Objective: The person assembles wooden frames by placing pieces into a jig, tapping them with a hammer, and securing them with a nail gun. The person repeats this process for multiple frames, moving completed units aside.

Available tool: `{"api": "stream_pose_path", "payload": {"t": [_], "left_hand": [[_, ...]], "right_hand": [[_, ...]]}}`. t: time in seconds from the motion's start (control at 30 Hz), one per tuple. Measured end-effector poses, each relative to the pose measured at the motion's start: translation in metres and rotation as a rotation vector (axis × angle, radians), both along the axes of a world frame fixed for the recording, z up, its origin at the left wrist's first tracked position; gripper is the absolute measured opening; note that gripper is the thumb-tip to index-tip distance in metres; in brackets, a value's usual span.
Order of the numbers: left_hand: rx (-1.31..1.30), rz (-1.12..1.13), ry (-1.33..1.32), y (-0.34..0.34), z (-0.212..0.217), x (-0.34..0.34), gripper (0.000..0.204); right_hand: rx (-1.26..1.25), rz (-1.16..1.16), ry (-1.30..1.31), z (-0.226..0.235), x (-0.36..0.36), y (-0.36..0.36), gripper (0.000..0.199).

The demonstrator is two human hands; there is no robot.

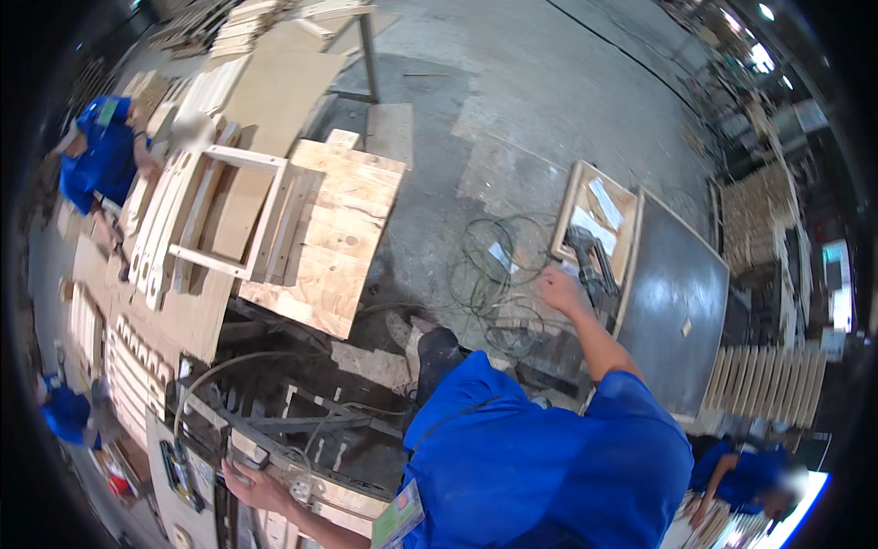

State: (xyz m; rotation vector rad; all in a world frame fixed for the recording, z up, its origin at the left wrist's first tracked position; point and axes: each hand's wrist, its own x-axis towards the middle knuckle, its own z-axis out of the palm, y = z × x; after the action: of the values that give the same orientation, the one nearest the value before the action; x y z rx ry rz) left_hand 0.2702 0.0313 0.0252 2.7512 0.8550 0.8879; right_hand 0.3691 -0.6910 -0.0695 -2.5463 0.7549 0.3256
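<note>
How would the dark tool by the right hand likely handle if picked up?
The dark tool, near the right hand, is probably heavy for its size, given its bulky body. It looks hard-shelled, so likely stiff. Its irregular outline should make it unlikely to roll.

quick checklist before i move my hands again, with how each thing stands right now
1. Bare right hand touching the dark, gun-shaped tool: cannot tell; they are very close.
2. Tool at the shallow, pale wooden tray: ok, it lies at the tray's near end.
3. Bare left hand free of any object: cannot tell; its fingertips are unclear.
4. Thin, greenish hose neatly stowed: not ok, loose loops on the floor.
5. Flat, dark rectangular panel free of scraps: not ok, a small, pale, flat scrap lies on it.
</note>
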Motion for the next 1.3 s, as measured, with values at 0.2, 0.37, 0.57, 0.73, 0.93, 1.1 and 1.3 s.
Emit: {"api": "stream_pose_path", "payload": {"t": [0.2, 0.37, 0.57, 0.73, 0.93, 1.1, 1.3], "left_hand": [[-0.328, 0.142, -0.057, -0.094, 0.0, -0.036, 0.029], [-0.373, 0.008, 0.127, -0.183, 0.008, -0.006, 0.019], [-0.409, -0.103, 0.265, -0.238, -0.006, -0.011, 0.02], [-0.485, -0.04, 0.148, -0.218, 0.005, -0.012, 0.023], [-0.635, 0.001, -0.078, -0.199, 0.001, -0.053, 0.026], [-0.859, 0.028, -0.075, -0.184, 0.005, -0.101, 0.034], [-1.104, 0.142, -0.476, -0.137, 0.03, -0.157, 0.049]], "right_hand": [[-0.326, -0.013, 0.065, -0.034, 0.003, -0.114, 0.064], [-0.397, 0.391, 0.57, -0.076, 0.013, -0.151, 0.05], [-0.164, 0.487, 0.489, -0.082, 0.039, -0.078, 0.054], [0.098, 0.559, 0.353, -0.061, 0.047, -0.008, 0.057], [0.408, 0.736, 0.206, 0.024, 0.062, 0.029, 0.062], [0.617, 1.304, 0.092, 0.119, 0.074, 0.238, 0.064], [0.905, 1.737, 0.357, 0.221, -0.023, 0.532, 0.042]]}}
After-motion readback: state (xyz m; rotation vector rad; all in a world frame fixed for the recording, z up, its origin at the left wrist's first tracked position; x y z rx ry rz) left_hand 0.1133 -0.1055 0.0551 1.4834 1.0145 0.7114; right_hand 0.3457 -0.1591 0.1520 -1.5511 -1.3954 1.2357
